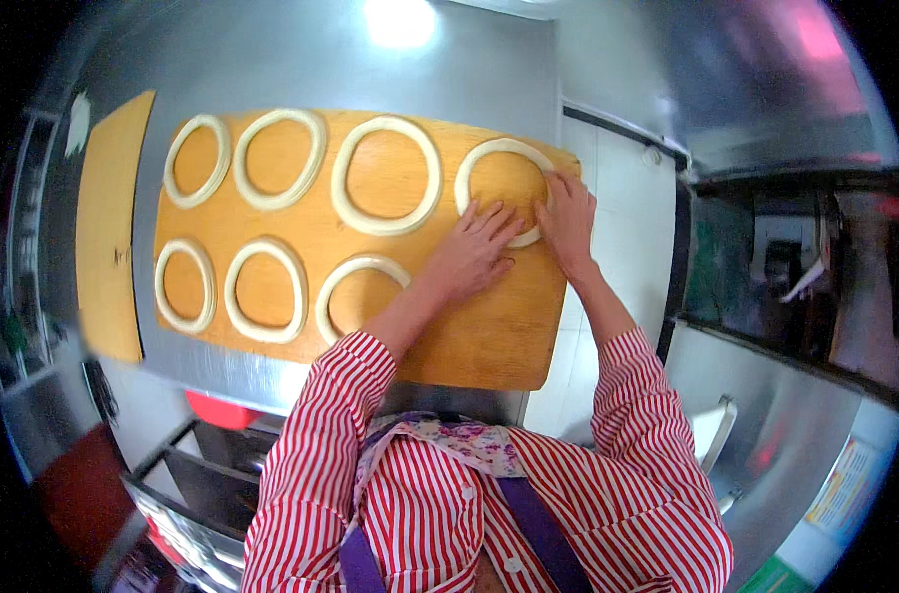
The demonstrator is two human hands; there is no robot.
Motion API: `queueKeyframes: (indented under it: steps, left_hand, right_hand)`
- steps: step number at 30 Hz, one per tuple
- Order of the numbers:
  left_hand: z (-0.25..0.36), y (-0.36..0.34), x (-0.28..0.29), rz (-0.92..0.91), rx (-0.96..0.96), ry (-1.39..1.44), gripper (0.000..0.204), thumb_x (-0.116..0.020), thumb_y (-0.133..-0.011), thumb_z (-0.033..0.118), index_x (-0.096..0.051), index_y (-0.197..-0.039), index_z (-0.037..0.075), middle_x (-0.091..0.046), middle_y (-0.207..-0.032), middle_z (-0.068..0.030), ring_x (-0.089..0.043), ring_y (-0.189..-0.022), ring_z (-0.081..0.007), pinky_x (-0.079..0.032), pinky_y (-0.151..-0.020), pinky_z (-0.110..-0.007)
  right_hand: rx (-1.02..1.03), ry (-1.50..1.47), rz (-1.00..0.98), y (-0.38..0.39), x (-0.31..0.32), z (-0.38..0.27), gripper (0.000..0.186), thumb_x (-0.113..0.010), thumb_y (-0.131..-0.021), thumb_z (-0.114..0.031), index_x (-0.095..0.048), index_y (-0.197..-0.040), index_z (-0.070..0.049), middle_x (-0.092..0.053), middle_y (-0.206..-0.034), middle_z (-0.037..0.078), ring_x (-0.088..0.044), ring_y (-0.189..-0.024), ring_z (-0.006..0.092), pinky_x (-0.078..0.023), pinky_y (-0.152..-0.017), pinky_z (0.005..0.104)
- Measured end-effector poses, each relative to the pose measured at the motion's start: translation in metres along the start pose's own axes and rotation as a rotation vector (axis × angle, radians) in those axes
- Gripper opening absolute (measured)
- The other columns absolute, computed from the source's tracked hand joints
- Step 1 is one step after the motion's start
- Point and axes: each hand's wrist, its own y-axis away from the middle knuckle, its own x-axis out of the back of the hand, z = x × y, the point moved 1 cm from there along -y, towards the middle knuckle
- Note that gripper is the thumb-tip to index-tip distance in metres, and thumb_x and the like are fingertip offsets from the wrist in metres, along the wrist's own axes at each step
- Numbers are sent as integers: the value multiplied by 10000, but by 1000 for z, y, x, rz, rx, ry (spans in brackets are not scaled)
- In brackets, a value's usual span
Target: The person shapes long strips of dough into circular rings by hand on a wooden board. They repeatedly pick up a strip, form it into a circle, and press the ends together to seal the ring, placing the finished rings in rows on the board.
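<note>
A pale dough ring (479, 156) lies at the far right corner of a wooden board (489, 341). My left hand (469, 257) rests over the ring's near left side, fingers stretched out and spread. At the ring's right side, my right hand (568, 222) has its fingers bent over the dough and its thumb toward the inside. Both hands cover parts of this ring. To the left lie several more dough rings in two rows, among them a larger one (387, 225) at the back. My left forearm partly hides the nearest ring (329, 296).
The board rests on a metal table (370, 69). A second, narrow wooden board (108, 237) lies at the left. Tiled floor (622, 198) shows past the table's right edge. A red object (222, 409) and dark containers (212, 479) stand low at the near left.
</note>
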Motion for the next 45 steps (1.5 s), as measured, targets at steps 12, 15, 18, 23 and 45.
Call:
queueKeyframes:
  steps: [12, 15, 18, 23, 45]
  left_hand:
    - [24, 214, 73, 498, 577, 439, 378, -600, -870, 91, -560, -1238, 17, -566, -1249, -192, -584, -1108, -385, -501, -942, -436]
    - [52, 231, 77, 783, 841, 368, 370, -598, -865, 76, -570, -1230, 17, -580, -1237, -172, -598, -1095, -364, -505, -928, -423]
    - [60, 249, 111, 1056, 1031, 250, 346, -594, -866, 63, -593, -1209, 18, -611, -1200, -153, -610, -1094, -344, -508, -925, -400]
    - [115, 432, 116, 1465, 1223, 4, 360, -594, -876, 55, -594, -1235, 30, -617, -1203, -166, -603, -1122, -347, -498, -953, -400]
    - [244, 936, 46, 1327, 2691, -264, 674, -547, -931, 240, -278, -1470, -62, -253, -1560, -233, -229, -1454, -381, -176, -1185, -532]
  right_hand:
    - [166, -338, -273, -36, -46, -22, 405, -529, -980, -204, -573, -1283, 62, -572, -1340, 211, -540, -1223, 354, -414, -1062, 423]
    - [233, -463, -410, -61, -39, -104, 344, -536, -974, -186, -632, -1199, 55, -625, -1234, 212, -582, -1145, 329, -443, -1016, 404]
    - [494, -579, -475, -97, -44, -198, 276, -530, -971, -105, -639, -1170, 52, -663, -1157, 182, -619, -1066, 302, -470, -949, 372]
    - [907, -683, -582, 40, -18, -450, 214, -580, -933, -55, -657, -1105, 47, -664, -1092, 181, -632, -1019, 299, -494, -904, 362]
    - [2685, -557, -737, 666, -117, -997, 505, -501, -865, -30, -480, -1370, -35, -418, -1481, 165, -351, -1406, 309, -263, -1142, 542]
